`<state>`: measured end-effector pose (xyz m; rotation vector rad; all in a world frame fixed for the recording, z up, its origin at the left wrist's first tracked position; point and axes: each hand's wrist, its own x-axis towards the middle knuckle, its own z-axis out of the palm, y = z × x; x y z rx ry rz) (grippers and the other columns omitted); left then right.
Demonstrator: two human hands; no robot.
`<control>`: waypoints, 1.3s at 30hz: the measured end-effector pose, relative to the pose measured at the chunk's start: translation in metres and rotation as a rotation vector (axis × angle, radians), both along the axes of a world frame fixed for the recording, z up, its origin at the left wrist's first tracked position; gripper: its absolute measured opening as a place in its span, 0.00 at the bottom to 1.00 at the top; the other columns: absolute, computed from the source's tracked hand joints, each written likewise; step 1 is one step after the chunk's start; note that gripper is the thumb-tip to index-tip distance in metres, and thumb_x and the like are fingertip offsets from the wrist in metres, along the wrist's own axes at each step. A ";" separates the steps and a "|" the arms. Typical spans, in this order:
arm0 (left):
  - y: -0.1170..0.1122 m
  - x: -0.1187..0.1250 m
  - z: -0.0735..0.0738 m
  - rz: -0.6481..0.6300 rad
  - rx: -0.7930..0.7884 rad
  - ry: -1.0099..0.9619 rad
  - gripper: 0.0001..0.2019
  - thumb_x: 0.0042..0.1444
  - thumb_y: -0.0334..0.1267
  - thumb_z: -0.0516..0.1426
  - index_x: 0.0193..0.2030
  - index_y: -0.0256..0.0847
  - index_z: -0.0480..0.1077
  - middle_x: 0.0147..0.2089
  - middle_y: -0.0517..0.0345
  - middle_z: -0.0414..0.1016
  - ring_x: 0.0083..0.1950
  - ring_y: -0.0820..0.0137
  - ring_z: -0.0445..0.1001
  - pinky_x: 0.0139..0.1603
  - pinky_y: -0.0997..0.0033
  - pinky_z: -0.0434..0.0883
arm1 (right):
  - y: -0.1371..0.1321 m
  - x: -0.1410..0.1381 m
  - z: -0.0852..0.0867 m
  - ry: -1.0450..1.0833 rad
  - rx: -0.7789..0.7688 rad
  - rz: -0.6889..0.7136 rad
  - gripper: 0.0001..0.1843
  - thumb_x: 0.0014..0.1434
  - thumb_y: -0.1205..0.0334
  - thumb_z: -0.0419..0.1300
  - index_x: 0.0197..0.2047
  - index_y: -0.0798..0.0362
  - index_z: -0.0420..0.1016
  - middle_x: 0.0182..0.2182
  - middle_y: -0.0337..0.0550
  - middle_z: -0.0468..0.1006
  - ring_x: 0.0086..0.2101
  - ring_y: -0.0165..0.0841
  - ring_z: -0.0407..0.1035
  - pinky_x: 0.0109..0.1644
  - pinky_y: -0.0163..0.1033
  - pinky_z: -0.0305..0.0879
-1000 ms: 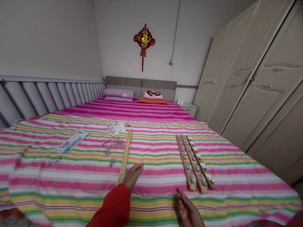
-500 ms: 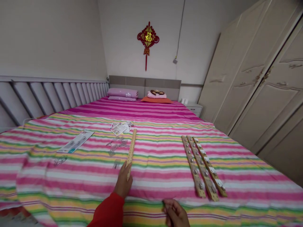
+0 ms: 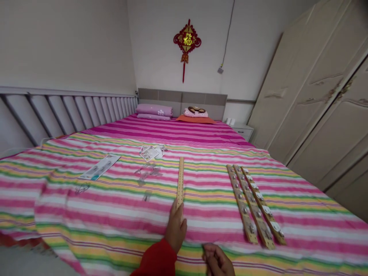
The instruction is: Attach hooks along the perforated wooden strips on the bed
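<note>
Here, the left hand [image 3: 176, 227] has its fingers closed round the near end of a perforated wooden strip [image 3: 180, 178], which points from the bed's [image 3: 207, 207] near edge toward its far edge. The right hand [image 3: 217, 261] is by that near edge, fingers curled; whether they pinch anything, I cannot tell.

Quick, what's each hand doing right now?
Left hand: closed on the near end of the wooden strip.
Right hand: fingers loosely curled; whether it holds anything can't be told.
</note>
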<state>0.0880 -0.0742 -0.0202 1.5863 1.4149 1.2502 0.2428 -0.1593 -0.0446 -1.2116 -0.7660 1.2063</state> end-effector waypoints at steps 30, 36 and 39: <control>-0.015 -0.117 0.069 0.230 0.174 -0.016 0.10 0.49 0.44 0.58 0.33 0.41 0.75 0.37 0.53 0.75 0.39 0.66 0.74 0.38 0.71 0.71 | 0.004 -0.015 0.057 -0.011 -0.007 0.220 0.24 0.40 0.43 0.69 0.31 0.56 0.77 0.18 0.36 0.71 0.14 0.23 0.57 0.16 0.29 0.49; -0.043 -0.094 0.089 0.036 0.257 0.174 0.07 0.52 0.40 0.56 0.33 0.43 0.75 0.35 0.53 0.75 0.39 0.67 0.74 0.39 0.71 0.71 | 0.016 -0.042 0.101 -0.001 0.074 0.338 0.23 0.44 0.46 0.68 0.35 0.56 0.76 0.23 0.38 0.75 0.16 0.23 0.61 0.18 0.29 0.55; -0.052 -0.084 0.093 -0.047 0.284 0.232 0.08 0.54 0.38 0.54 0.33 0.43 0.75 0.34 0.53 0.76 0.39 0.67 0.74 0.40 0.70 0.72 | 0.019 -0.053 0.104 0.055 0.085 0.358 0.24 0.40 0.47 0.70 0.35 0.56 0.75 0.25 0.38 0.76 0.15 0.22 0.61 0.17 0.29 0.55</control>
